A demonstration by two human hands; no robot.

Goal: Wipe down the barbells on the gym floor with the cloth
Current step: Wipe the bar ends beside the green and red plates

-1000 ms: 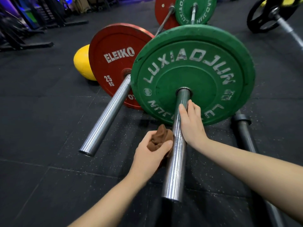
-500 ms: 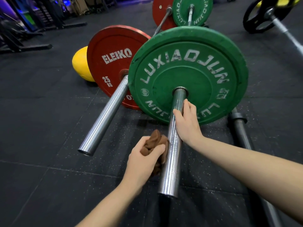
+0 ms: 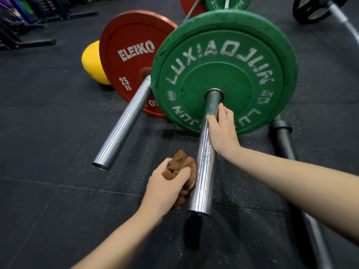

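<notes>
The green plate [image 3: 223, 70] carries raised white letters "LUXIAOJUN", repeated partly along its lower edge. The red plate [image 3: 132, 61] behind it, to the left, reads "ELEIKO" and "25 KG".

The steel barbell sleeve [image 3: 204, 171] comes out of the green plate's hub and points toward the viewer, leaning a little to the left. Its free end is nearest and stands clear of the gym floor [image 3: 48, 200].

The right hand [image 3: 223, 131] grips this sleeve close to the plate, thumb on the left side, fingers round the right. The left hand [image 3: 167, 187] is closed round a bunched brown cloth [image 3: 178, 166], which touches the sleeve's left side, nearer the free end.

Compared w/ 1 s ago the cloth has slid down the sleeve, away from the plate, approx. from the middle toward the end. The right hand kept its place.

A 2nd sleeve [image 3: 124, 125] runs out of the red plate, roughly parallel.
</notes>
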